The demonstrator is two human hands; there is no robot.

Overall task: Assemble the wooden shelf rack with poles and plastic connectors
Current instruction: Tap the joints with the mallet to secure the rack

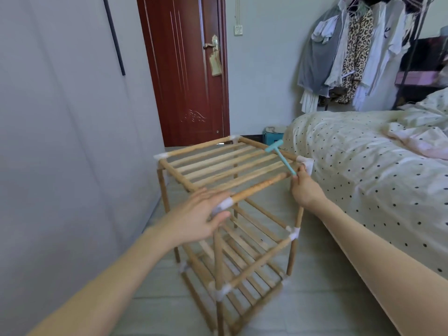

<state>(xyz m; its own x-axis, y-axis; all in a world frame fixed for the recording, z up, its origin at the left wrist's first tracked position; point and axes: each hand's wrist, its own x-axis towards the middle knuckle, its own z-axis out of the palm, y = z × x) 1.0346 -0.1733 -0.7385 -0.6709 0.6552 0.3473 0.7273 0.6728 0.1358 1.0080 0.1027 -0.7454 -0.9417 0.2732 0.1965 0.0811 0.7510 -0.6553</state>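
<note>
- The shelf rack (225, 214) stands upright on the floor (303, 299), just beside the bed (363, 166) and near the wall (60, 141).
- Left hand (201, 214): fingers extended and fairly flat, lying over the near-left corner connector (224, 204) of the top tier, thumb beneath it. Judged purpose: bracing the frame and pressing that joint down.
- Right hand (306, 187): fingers curled round the handle end of a small teal mallet (281, 156), whose head hovers over the top slats. The hand sits just beside the right corner connector (306, 163). Judged purpose: tapping joints home.
- The front pole (261, 186) of the top tier runs between the two hands; its seating in the right connector is hidden by the hand.
- Appearance: three tiers of light wooden slats, round wooden uprights, translucent white plastic connectors at every visible corner.
- Frame appears complete and roughly square; wide-angle distortion prevents a firm verdict on straightness.
- Judged stage: late, final tightening of the top tier.
</note>
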